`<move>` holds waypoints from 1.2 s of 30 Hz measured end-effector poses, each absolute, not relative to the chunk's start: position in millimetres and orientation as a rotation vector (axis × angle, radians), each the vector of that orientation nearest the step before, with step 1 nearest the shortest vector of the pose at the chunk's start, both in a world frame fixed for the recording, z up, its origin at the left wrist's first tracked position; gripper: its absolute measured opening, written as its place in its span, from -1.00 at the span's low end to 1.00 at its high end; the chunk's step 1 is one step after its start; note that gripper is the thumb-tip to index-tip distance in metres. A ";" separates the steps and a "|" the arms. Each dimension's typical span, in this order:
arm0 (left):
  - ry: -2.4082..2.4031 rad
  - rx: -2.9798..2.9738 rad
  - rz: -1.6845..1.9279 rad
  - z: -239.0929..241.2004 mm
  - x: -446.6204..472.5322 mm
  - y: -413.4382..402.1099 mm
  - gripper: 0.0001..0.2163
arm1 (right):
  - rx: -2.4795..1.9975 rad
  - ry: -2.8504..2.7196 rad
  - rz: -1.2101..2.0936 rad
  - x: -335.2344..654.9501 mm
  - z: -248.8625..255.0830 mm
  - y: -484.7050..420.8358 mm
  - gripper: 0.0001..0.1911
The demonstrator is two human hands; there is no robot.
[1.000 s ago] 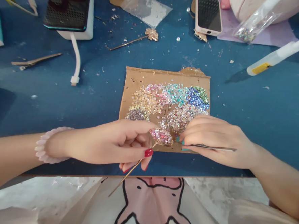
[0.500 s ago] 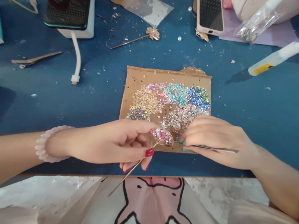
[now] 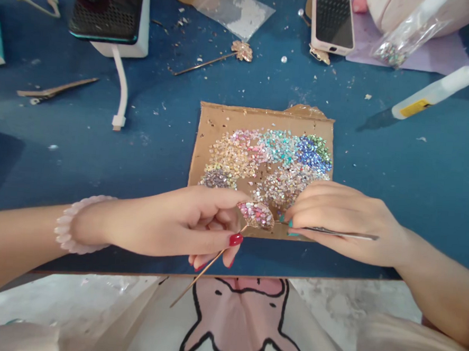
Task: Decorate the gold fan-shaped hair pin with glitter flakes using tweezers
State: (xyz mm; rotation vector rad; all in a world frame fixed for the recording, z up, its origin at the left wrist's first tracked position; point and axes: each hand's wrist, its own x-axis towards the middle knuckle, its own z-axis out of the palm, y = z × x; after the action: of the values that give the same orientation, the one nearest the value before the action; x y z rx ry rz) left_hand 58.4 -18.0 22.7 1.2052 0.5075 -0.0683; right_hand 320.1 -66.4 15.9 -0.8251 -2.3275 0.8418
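My left hand [image 3: 187, 223] pinches a gold hairpin [image 3: 201, 273] whose fan-shaped head is covered with pink, white and purple chips. Its long stem slants down toward me, past the table edge. My right hand [image 3: 339, 219] is closed on metal tweezers [image 3: 336, 233], their thin tip pointing left at the right edge of the fan head; whether the tip touches it I cannot tell. Beneath both hands lies a cardboard sheet [image 3: 218, 116] with heaps of small shiny chips [image 3: 279, 146] in yellow, pink, turquoise, blue, green, grey and clear.
Behind the cardboard lie another gold hairpin [image 3: 209, 64], a plastic bag [image 3: 236, 11] and a white-cased phone [image 3: 333, 22]. A glue bottle [image 3: 434, 95] leans in from the right. At left are a dark device on a white stand [image 3: 109, 14], a cable [image 3: 122, 94] and a metal clip [image 3: 57, 88].
Both hands keep almost the same pose and hold. The tweezers and fan head sit very slightly farther right, and the whole view has shifted a little.
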 end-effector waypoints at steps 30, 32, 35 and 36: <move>0.499 1.256 -0.113 21.9 58.8 -16.4 -0.93 | -0.843 -2.366 0.741 319.4 19.0 -65.3 -0.90; 0.490 1.251 -0.105 21.5 58.7 -16.4 -0.91 | -0.850 -2.365 0.741 319.7 19.0 -65.7 -0.91; 0.493 1.246 -0.097 22.1 58.8 -16.6 -0.88 | -0.852 -2.356 0.732 320.1 18.4 -66.1 -0.91; 0.497 1.249 -0.099 22.6 59.0 -16.7 -0.88 | -0.849 -2.355 0.730 320.1 18.2 -66.1 -0.91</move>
State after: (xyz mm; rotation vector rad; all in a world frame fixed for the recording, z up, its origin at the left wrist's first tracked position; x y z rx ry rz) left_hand 59.0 -16.7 22.6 1.2493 0.4971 -0.0987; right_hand 320.1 -66.1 18.2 -0.8492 -2.3547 0.7300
